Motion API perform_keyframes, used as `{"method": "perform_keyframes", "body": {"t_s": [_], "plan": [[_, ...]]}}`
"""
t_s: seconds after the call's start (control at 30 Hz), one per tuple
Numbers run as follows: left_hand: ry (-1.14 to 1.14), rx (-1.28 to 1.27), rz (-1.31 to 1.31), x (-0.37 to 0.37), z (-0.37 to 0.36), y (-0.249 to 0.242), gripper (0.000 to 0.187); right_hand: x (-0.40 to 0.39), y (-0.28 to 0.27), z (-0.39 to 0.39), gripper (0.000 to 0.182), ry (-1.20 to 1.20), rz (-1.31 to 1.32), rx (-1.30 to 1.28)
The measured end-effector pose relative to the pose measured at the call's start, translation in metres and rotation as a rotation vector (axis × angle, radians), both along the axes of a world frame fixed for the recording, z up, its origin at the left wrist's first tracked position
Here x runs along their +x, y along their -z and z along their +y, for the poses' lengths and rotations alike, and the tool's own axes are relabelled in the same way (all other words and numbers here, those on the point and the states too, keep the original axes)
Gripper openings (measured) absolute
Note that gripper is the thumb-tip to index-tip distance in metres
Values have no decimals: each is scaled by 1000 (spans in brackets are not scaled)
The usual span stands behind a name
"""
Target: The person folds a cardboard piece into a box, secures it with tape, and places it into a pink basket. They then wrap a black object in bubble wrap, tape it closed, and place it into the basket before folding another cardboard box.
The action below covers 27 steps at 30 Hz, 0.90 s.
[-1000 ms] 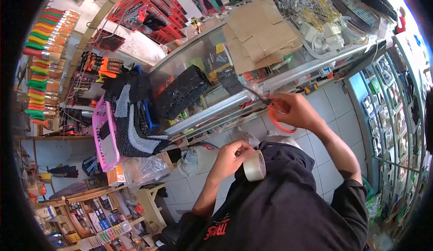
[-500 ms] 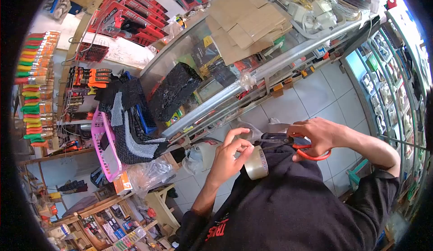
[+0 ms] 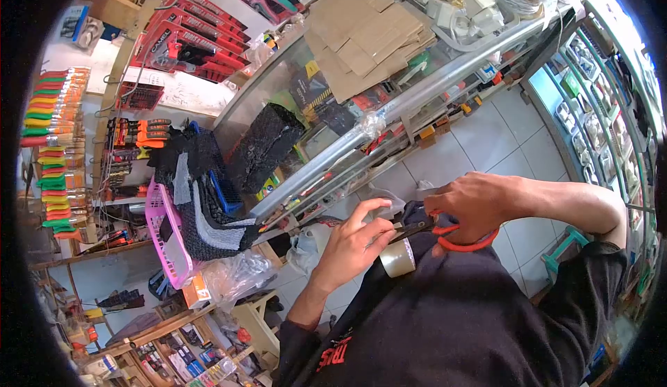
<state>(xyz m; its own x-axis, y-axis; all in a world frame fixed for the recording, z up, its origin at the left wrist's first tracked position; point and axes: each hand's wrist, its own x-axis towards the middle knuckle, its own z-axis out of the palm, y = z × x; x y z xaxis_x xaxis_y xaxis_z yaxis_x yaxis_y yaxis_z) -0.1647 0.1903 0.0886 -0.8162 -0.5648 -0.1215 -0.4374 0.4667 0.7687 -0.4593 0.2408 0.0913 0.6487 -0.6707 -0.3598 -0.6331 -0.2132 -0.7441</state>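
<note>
A roll of clear, yellowish packing tape [image 3: 398,260] hangs just below the fingertips of my left hand [image 3: 349,248]. Its thumb and fingers are pinched on the tape at the roll's upper edge. My right hand [image 3: 471,210] grips a pair of scissors [image 3: 469,242] by their red-orange handles. The dark blades point left, reaching close to my left fingertips and over the top of the roll. Both hands are in front of my black shirt [image 3: 472,310], and the right fingers partly hide the scissor handles.
A glass counter with a metal edge [image 3: 326,158] runs diagonally ahead, bearing flattened cardboard [image 3: 368,33] and a black-wrapped block [image 3: 267,147]. To the left are a pink basket [image 3: 167,241] and hanging paintbrushes [image 3: 59,151]. Stocked shelves stand at right; tiled floor [image 3: 486,137] lies below.
My right hand has moved left with the scissors, bringing the blades to the tape near my left fingertips. The left hand and roll have shifted only slightly.
</note>
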Motion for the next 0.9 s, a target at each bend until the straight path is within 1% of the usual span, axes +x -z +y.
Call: {"method": "perform_keyframes", "body": {"t_s": [0.13,0.27,0.37,0.47,0.67,0.9], "plan": [[12,-44,23,-3,-1,-2,10,1,-1,-2,78,1,6,-17],[-26,-24,-32,-8,-1,-6,10,0,-4,-6,79,-6,27,-15],[-31,-18,-36,-9,-2,-6,10,-2,-4,-7,77,2,10,-2],[-14,-25,-26,-10,-3,-3,10,-5,-2,-8,70,-7,28,11],[-14,-45,-15,-13,-2,-2,10,-9,-6,-10,68,-7,74,-48],[-33,-90,-25,-13,2,0,11,-10,-2,-10,68,12,77,-173]]}}
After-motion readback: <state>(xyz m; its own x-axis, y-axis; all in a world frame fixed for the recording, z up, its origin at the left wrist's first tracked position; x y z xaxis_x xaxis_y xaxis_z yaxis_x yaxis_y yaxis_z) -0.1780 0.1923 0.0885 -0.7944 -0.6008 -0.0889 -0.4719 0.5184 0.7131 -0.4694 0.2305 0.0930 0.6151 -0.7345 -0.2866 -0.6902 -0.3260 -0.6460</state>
